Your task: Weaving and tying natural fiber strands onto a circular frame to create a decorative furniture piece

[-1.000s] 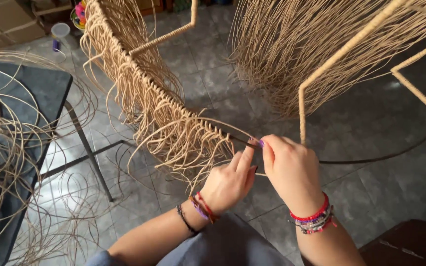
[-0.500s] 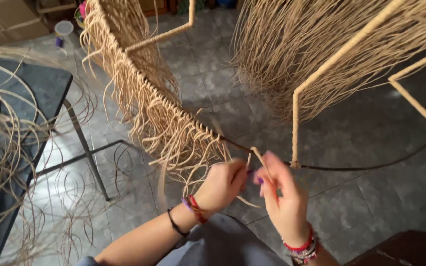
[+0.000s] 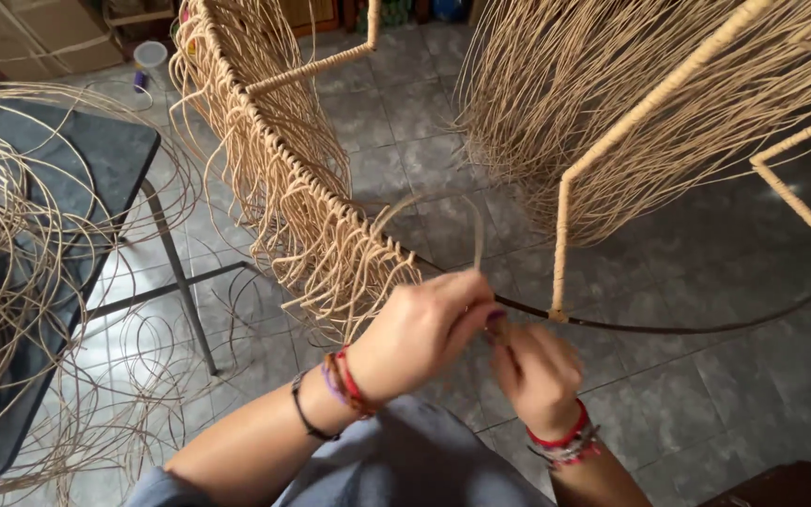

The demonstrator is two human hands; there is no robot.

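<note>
1. The left hand [image 3: 420,333] sits at lower centre of the frame, fingers curled shut around a thin rattan strand [image 3: 443,211] that loops upward above the knuckles.
2. The right hand [image 3: 537,376] lies just beside it, slightly lower and to the right, its fingers pinched narrow on the same strand where it meets the dark metal ring [image 3: 668,327].
3. The two hands touch at the fingertips, right at the ring.
4. The ring curves from the hands toward the right edge of the frame; to the left of the hands it is covered with woven rattan [image 3: 321,244] whose loose ends hang down.
5. A rattan-wrapped upright bar [image 3: 565,235] rises from the ring just right of the hands.
6. Loose rattan fringe [image 3: 593,94] hangs across the upper right.
7. A coil of rattan strands [image 3: 11,282] lies on a dark table [image 3: 114,155] at the left.
8. Grey floor tiles [image 3: 706,394] fill the background.
9. Both wrists carry beaded bracelets [image 3: 565,443].
</note>
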